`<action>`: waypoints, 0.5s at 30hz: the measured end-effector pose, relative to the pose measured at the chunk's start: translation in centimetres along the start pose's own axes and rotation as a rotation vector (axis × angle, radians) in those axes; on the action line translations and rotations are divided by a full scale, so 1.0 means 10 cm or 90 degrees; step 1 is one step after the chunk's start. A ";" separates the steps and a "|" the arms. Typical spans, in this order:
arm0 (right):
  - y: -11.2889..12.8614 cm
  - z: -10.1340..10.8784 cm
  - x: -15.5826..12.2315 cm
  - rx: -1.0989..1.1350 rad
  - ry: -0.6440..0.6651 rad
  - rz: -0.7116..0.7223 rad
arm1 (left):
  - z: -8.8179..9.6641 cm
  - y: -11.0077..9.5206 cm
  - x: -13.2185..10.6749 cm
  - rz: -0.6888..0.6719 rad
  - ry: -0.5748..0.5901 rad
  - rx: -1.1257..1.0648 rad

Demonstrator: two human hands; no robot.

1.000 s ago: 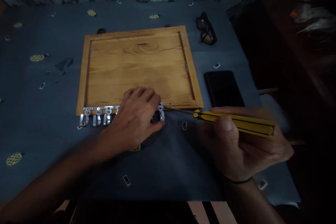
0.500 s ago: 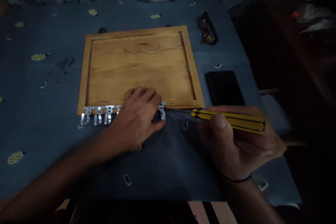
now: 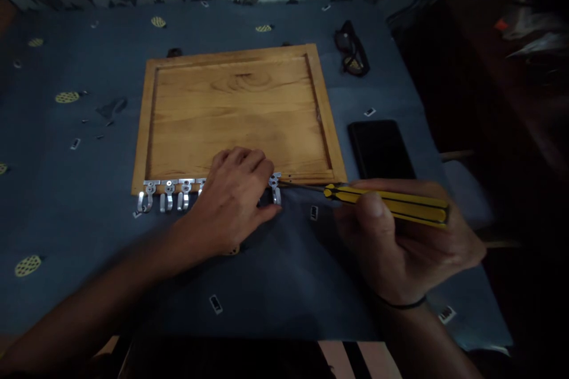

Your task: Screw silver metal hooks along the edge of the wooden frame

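Note:
A framed wooden board (image 3: 235, 112) lies on the table, with a metal hook rail (image 3: 186, 182) along its near edge. Several silver hooks hang from this rail. My left hand (image 3: 237, 195) is closed over the rail's right part, fingers bent together and thumb beside the rightmost hook (image 3: 276, 189). It covers the hooks beneath, and its fingertips are partly hidden. In my right hand (image 3: 400, 243) is a screwdriver (image 3: 386, 202) with a yellow and black handle, gripped with the thumb on top. Its thin shaft points left, the tip close to the rightmost hook.
To the board's right lies a black phone-like slab (image 3: 381, 149); dark sunglasses (image 3: 351, 50) are farther back. Small screws (image 3: 100, 136) and a dark scrap (image 3: 111, 108) lie at left on the blue patterned tablecloth (image 3: 275, 284). The table's right edge falls into shadow.

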State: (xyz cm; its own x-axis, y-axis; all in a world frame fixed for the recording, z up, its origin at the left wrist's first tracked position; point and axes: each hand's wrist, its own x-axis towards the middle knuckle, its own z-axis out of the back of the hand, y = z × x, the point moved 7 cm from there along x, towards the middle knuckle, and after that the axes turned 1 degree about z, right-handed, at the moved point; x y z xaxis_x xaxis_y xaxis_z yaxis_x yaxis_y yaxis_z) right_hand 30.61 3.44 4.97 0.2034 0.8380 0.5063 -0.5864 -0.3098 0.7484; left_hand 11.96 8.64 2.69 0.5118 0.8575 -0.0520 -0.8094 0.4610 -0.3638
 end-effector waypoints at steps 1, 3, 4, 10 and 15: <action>0.00 0.00 0.00 0.002 0.002 0.005 | 0.00 0.00 0.00 0.002 0.001 -0.001; 0.00 -0.01 0.00 0.002 0.006 0.005 | 0.00 0.00 0.00 0.006 0.002 -0.003; -0.01 -0.02 0.00 0.003 0.007 0.003 | 0.00 0.00 0.00 0.008 0.002 -0.004; -0.02 -0.04 0.01 0.023 0.005 0.000 | 0.00 -0.01 0.00 0.010 0.008 -0.018; -0.01 -0.04 0.03 0.022 0.013 0.004 | 0.01 -0.01 0.00 0.013 0.022 -0.031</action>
State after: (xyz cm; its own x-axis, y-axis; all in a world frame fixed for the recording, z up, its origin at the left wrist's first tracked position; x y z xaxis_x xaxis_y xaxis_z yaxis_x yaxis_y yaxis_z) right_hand 30.39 3.85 4.88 0.1836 0.8447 0.5028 -0.5604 -0.3303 0.7595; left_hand 12.02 8.63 2.87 0.5059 0.8578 -0.0909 -0.8051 0.4318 -0.4066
